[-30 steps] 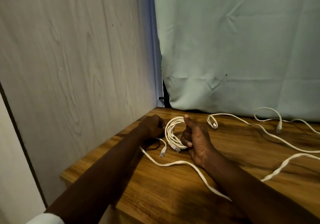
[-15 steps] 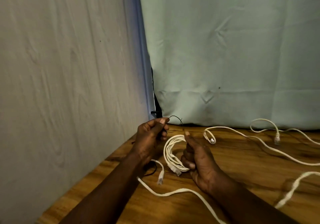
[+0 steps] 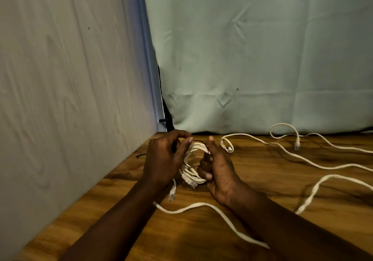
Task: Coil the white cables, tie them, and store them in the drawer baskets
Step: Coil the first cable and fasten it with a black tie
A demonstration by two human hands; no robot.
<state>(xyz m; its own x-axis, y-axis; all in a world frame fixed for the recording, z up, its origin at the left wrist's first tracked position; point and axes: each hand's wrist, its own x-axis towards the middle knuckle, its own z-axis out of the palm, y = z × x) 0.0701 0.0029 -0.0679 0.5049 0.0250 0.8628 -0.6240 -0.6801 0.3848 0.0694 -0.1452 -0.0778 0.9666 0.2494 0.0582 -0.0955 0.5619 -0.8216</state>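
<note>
Fingertips of the left hand pinch a thin black tie. The hand is raised just above the wooden table, its back toward the camera and its forearm reaching in from the near left. The tie crosses the top of the coiled white cable, which sits between both hands near the table's far left corner, its loops bunched and a clear plug sticking out at its near side. The right hand grips the coil's right side, fingers curled round the loops and thumb pointing up. Farther right, loose white cables trail uncoiled across the table toward its right edge, in front of a pale green cloth.
</note>
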